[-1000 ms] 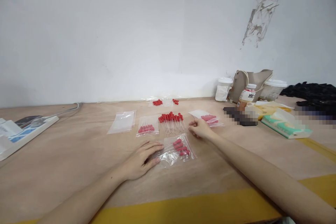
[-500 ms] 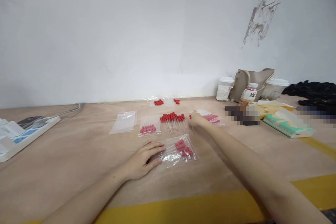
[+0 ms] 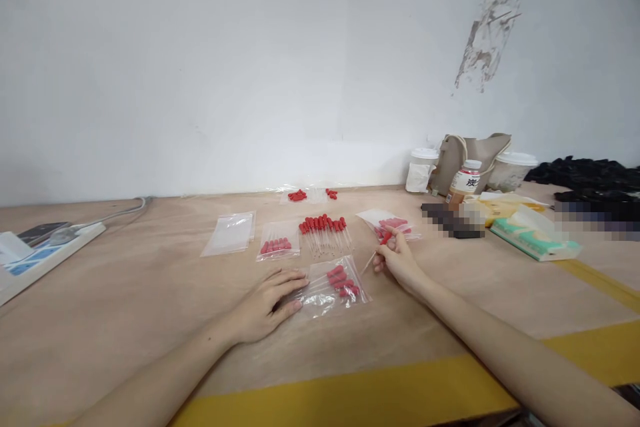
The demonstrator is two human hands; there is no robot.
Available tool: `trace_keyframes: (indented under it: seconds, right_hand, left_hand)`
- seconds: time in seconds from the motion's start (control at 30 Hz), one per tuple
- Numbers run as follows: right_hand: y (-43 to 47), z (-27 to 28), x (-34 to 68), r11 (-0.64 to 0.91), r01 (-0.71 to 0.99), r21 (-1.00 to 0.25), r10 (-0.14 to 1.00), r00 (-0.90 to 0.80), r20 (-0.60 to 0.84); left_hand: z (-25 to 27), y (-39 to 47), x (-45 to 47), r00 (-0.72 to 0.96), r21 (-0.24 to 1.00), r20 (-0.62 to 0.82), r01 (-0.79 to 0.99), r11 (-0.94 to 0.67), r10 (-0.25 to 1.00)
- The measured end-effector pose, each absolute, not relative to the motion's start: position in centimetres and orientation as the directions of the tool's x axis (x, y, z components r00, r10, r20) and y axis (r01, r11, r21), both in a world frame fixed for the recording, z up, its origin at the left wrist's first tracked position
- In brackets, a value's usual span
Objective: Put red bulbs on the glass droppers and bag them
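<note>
My right hand pinches a dropper with a red bulb, its thin clear tube slanting down to the left. My left hand lies on the table with thumb and fingers apart. Its fingertips touch the left edge of a clear zip bag, in which several red-bulbed droppers lie. Behind this bag is a row of loose droppers, bulbs pointing away from me. Left of the row, another zip bag holds several droppers. Beyond my right hand lie more bagged droppers, partly covered by my fingers.
Flat clear bags lie at left, near a power strip. Small red bulbs sit by the wall. At right stand a lidded cup, a bottle, a grey bag and a tissue pack.
My right hand has come back toward me and slightly right from beside the loose row, bringing a dropper near the front bag. My left hand stays at that bag's edge.
</note>
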State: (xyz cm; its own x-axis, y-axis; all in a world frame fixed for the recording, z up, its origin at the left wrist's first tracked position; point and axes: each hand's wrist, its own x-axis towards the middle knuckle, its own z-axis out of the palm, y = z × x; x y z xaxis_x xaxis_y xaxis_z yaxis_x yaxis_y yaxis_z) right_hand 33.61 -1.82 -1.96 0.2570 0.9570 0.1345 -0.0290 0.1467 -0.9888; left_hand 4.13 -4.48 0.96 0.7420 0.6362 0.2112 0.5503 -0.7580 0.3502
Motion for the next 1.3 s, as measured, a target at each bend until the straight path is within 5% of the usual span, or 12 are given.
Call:
trace_keyframes:
  seconds: [0.4, 0.8, 1.03, 1.3]
  right_hand:
    - [-3.5, -1.7, 31.9, 0.244, -0.045, -0.969, 0.962, 0.138, 0.236]
    - [-3.0, -2.3, 32.9, 0.171, -0.180, -0.969, 0.980, 0.135, 0.148]
    - [-3.0, -2.0, 33.9, 0.174, 0.047, -0.984, 0.980, 0.091, 0.177]
    - [-2.8, -0.3, 36.8, 0.129, 0.254, -0.959, 0.974, -0.213, 0.075]
  left_hand:
    - [1.1, -4.5, 4.1, 0.751, 0.320, 0.172, 0.569, -0.757, 0.638]
    - [1.1, -4.6, 4.0, 0.746, 0.299, 0.173, 0.582, -0.756, 0.643]
    - [1.3, -4.8, 4.1, 0.762, 0.281, 0.175, 0.568, -0.773, 0.624]
    - [1.1, -4.7, 4.0, 0.757, 0.302, 0.173, 0.568, -0.765, 0.630]
